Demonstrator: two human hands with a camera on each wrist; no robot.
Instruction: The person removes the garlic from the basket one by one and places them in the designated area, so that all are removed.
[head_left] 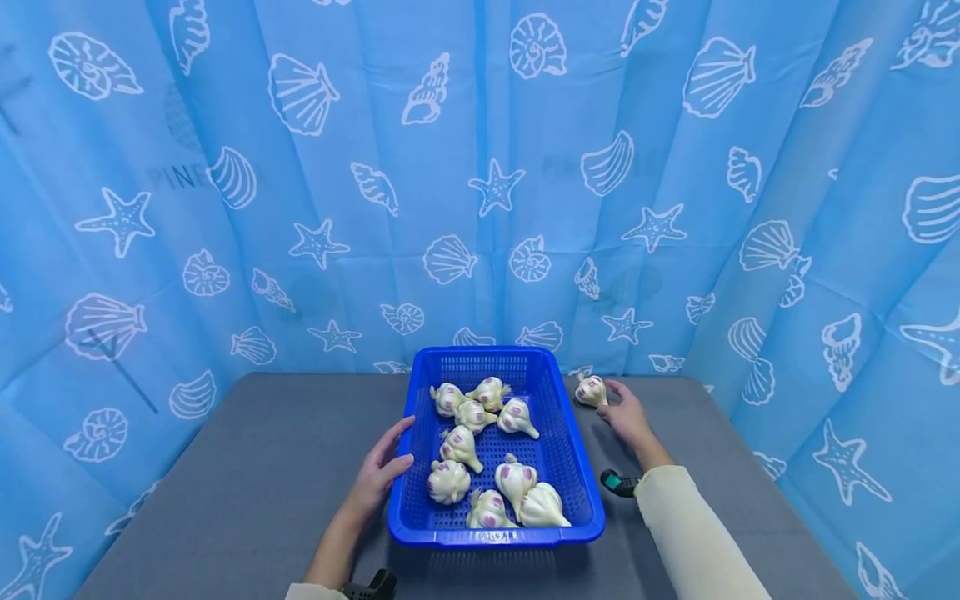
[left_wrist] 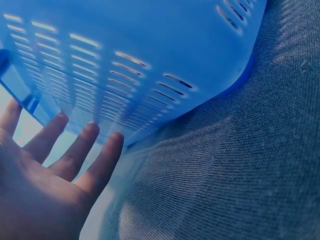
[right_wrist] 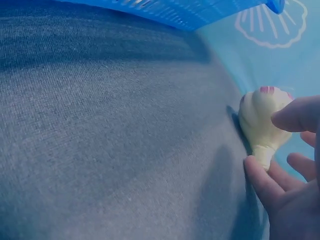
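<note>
A blue plastic basket [head_left: 401,500] stands on the grey cloth with several garlic bulbs [head_left: 517,417] in it. My left hand [head_left: 371,479] is at the basket's left side, thumb by the rim. In the left wrist view, the fingers [left_wrist: 104,160] extend, spread, beside the slotted wall [left_wrist: 165,45]. To the right of the basket, my right hand [head_left: 630,421] holds one garlic bulb [head_left: 591,390] low over the cloth. Its thumb [right_wrist: 300,115] overlaps the bulb [right_wrist: 261,117], with a fingertip beside the stem. The far side of that grip is hidden.
Grey cloth [head_left: 285,467] covers the table. Behind it and along both sides hangs a blue curtain [head_left: 480,283] with white shell and starfish prints. A dark wrist strap [head_left: 622,483] is on my right wrist, another [head_left: 375,587] on my left.
</note>
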